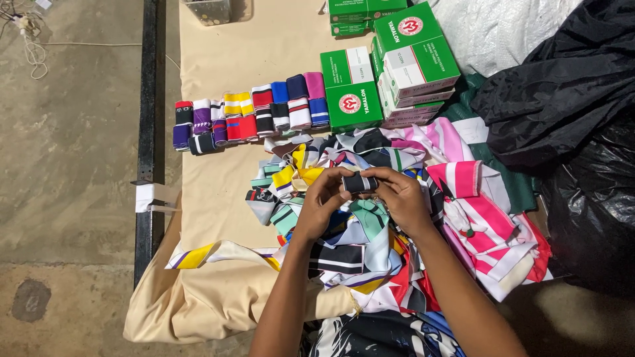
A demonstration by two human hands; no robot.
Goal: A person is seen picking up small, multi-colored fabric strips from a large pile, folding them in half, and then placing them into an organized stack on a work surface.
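Note:
Both hands meet over a heap of striped fabric pieces (370, 231) in many colours. My left hand (322, 201) and my right hand (402, 198) pinch a small dark roll of fabric with a pale stripe (360, 183) between their fingertips, held just above the heap. The roll is tight and lies sideways. Behind the heap, on the beige cloth-covered table (218, 192), stand two rows of finished fabric rolls (251, 118) in purple, red, yellow, blue, pink and black.
Green and white cardboard boxes (397, 66) are stacked at the back right. Black plastic bags (569, 112) lie at the right. A black metal rail (147, 132) runs along the table's left edge, with concrete floor (66, 165) beyond.

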